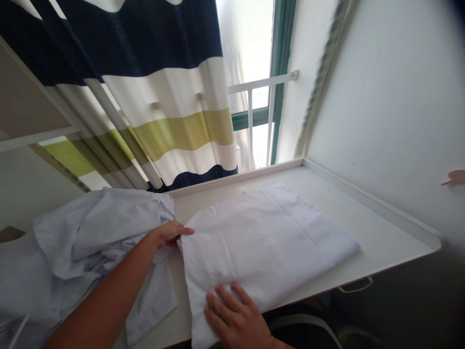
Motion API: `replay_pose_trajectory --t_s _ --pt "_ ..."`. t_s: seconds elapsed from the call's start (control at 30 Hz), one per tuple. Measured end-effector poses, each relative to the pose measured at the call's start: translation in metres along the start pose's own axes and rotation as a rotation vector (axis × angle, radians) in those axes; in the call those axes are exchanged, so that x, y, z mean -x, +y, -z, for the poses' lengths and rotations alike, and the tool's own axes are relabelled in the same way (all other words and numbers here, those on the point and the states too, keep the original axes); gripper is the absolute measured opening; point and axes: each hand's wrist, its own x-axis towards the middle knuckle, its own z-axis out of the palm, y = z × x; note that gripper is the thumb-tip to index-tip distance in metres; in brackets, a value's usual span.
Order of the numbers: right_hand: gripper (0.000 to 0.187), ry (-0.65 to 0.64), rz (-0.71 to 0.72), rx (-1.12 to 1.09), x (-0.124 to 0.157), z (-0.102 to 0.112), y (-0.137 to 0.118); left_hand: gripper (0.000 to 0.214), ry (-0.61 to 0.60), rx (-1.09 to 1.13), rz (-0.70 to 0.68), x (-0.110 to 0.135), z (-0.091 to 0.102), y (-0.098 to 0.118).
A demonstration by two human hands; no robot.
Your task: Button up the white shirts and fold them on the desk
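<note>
A folded white cloth (269,237) lies flat on the white tabletop, with crease lines across it. At its left edge my left hand (171,233) pinches the cloth, thumb on top and the other fingers partly hidden beneath. My right hand (236,317) rests flat on the near left corner of the same cloth, fingers spread. Just left of my left hand is a crumpled heap of white cloth (119,218), partly covered by my left forearm.
The white table (392,237) has a raised rim along its back and right sides. Behind it hang striped curtains (163,97) beside a window with a white rail (261,83). A drawer handle (356,286) sticks out under the front edge. A white wall stands at right.
</note>
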Motion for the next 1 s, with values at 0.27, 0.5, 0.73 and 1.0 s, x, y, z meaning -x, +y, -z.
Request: replay_pose_trajectory --t_s 0.27,0.5,0.73,1.0 --pt "0.04 -0.244 -0.157 -0.321 -0.014 0.024 0.007 0.051 -0.051 0.444 -0.091 0.022 0.001 -0.01" --pt "0.04 0.027 -0.569 -0.725 -0.051 0.088 0.026 0.079 0.133 0.6 -0.272 0.046 -0.005 0.063" --pt "0.046 0.485 -1.292 -1.034 -0.053 0.124 0.064 0.032 -0.016 0.444 -0.471 0.038 -0.038 0.185" --pt "0.055 0.901 -1.45 -1.104 -0.034 0.153 0.134 0.013 -0.082 0.267 -0.39 -0.025 -0.137 0.305"
